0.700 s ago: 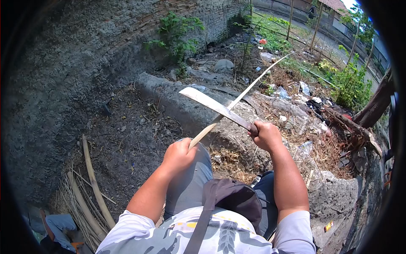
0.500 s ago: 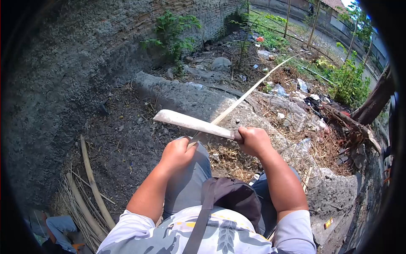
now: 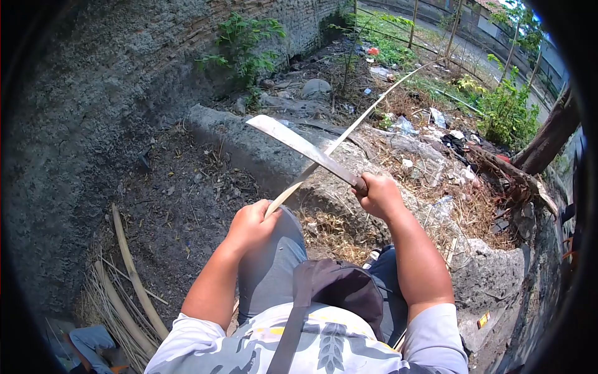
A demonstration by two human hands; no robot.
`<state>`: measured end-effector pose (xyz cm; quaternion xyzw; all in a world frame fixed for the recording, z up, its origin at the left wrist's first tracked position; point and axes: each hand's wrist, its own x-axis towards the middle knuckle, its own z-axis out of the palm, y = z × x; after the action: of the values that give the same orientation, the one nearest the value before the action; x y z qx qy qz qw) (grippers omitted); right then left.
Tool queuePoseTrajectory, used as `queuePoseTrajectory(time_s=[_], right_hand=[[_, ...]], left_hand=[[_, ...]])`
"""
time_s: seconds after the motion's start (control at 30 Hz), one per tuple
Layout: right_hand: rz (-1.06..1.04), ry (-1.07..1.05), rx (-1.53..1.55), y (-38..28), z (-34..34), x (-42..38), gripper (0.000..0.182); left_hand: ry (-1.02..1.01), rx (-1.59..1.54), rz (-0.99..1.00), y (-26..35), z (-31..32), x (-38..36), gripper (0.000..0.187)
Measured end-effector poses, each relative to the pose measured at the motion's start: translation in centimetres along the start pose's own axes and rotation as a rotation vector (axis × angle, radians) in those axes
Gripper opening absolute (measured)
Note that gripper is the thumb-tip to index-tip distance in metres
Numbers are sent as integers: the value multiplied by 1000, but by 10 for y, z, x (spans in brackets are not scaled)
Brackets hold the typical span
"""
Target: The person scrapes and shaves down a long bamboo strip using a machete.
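Note:
A long pale bamboo strip (image 3: 353, 127) runs from my lap toward the road at the upper right. My left hand (image 3: 252, 222) is closed round its near end, just above my left knee. In my right hand (image 3: 379, 196) is the handle of a machete (image 3: 293, 142) with a broad, worn blade. The blade crosses over the strip at a slant, its tip pointing to the upper left. My right fist sits to the right of the strip, above my right thigh. A dark bag (image 3: 339, 290) hangs across my lap.
Thick bamboo pieces (image 3: 134, 274) and a bundle of thin strips (image 3: 103, 311) lie at the lower left. A rough wall (image 3: 93, 106) rises on the left. Ahead are a concrete slab (image 3: 243, 140), litter and dry grass. Another person's leg (image 3: 93, 343) shows at the lower left.
The machete has slid forward along the strip, its tip swinging up and to the right. More of the strip shows between the blade and my left hand. The view has shifted slightly.

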<state>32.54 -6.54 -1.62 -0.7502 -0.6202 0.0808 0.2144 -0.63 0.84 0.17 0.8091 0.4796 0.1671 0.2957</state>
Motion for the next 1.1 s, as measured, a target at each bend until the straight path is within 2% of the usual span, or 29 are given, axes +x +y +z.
queuePoseTrajectory(time_s=[0.07,0.17,0.27,0.37,0.5,0.63,0.7,0.83,0.93,1.03,1.1], right_hand=[[-145,13,-77,-7,2,-5,20],[-131,56,-123,6,0,4,16],[150,109,4,27,-3,16,23],[265,177,184,46,-9,13,26],[214,113,56,40,-23,1,26],[-48,20,-94,27,0,-2,19],[-194,53,-132,14,8,-2,18],[-310,124,-62,9,19,4,15],[-338,177,2,8,22,4,20],[-255,112,145,-5,12,-4,31],[-132,81,359,-24,-1,-9,57]], left_hand=[[-27,56,-31,-4,-2,3,31],[-25,22,-21,0,-7,-4,31],[13,-5,-2,2,-10,-9,31],[11,-15,12,2,-9,-9,31],[-3,-14,12,2,-7,-5,32],[-33,5,-57,9,-10,-3,34],[-51,102,-70,7,-12,-1,35],[-117,-55,-175,11,-18,-6,35],[-15,-90,-63,2,-12,-6,35],[15,-61,-123,6,-11,-6,35],[-2,-203,-78,-3,-11,-5,41]])
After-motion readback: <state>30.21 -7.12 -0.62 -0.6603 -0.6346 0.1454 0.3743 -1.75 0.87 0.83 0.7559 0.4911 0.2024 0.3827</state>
